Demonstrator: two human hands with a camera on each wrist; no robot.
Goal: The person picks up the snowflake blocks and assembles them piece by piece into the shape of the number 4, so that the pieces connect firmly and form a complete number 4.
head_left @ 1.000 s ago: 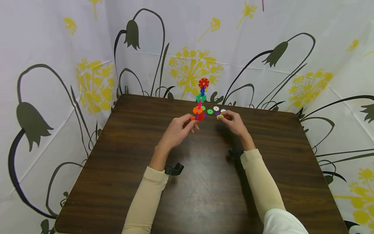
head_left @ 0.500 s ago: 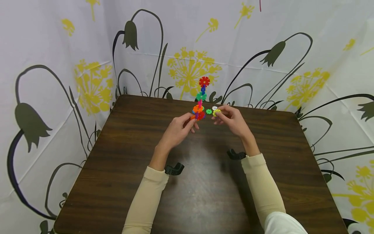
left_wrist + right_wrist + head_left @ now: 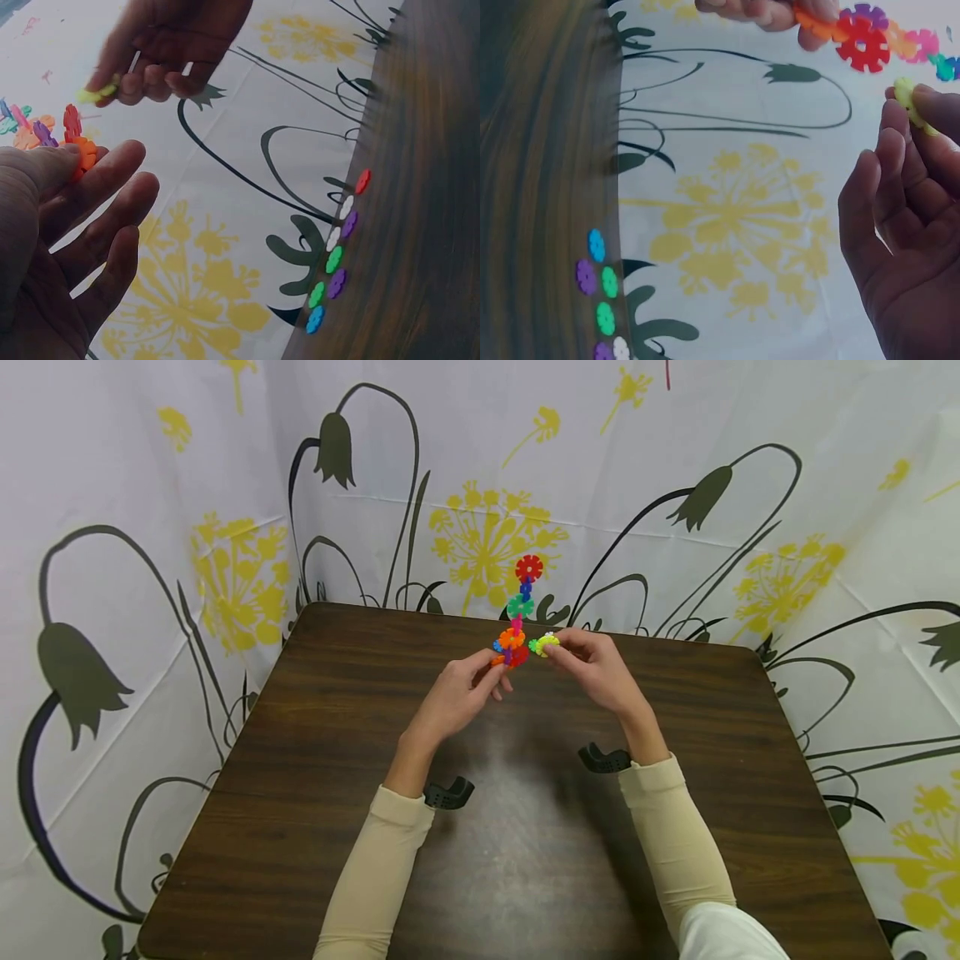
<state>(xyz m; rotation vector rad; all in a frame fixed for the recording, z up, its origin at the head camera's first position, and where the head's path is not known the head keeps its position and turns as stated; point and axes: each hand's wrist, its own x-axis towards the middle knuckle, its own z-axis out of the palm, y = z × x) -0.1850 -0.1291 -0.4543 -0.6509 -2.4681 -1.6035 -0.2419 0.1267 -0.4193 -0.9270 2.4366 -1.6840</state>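
My left hand (image 3: 453, 697) pinches the orange disc (image 3: 86, 154) at the lower end of a chain of interlocking flower-shaped discs. The chain rises from the fingertips; a red disc (image 3: 528, 568) tops it, with blue, teal, pink and orange ones below. Another red disc (image 3: 862, 45) and a purple disc (image 3: 865, 15) sit near the held end. Between thumb and fingertips, my right hand (image 3: 603, 672) pinches a yellow notched disc (image 3: 549, 646). In the head view it appears just right of the chain; the wrist views show a gap between them.
Several loose discs lie along the table's far edge, among them a blue disc (image 3: 315, 319), a purple disc (image 3: 586, 277) and a red disc (image 3: 364, 181). Behind the dark wooden table (image 3: 337, 710) hangs a white flower-printed curtain (image 3: 480, 435).
My right hand has lifted the yellow disc from beside the loose discs and carried it left toward the chain. My left hand stays nearly in place while the chain's top tilts slightly right.
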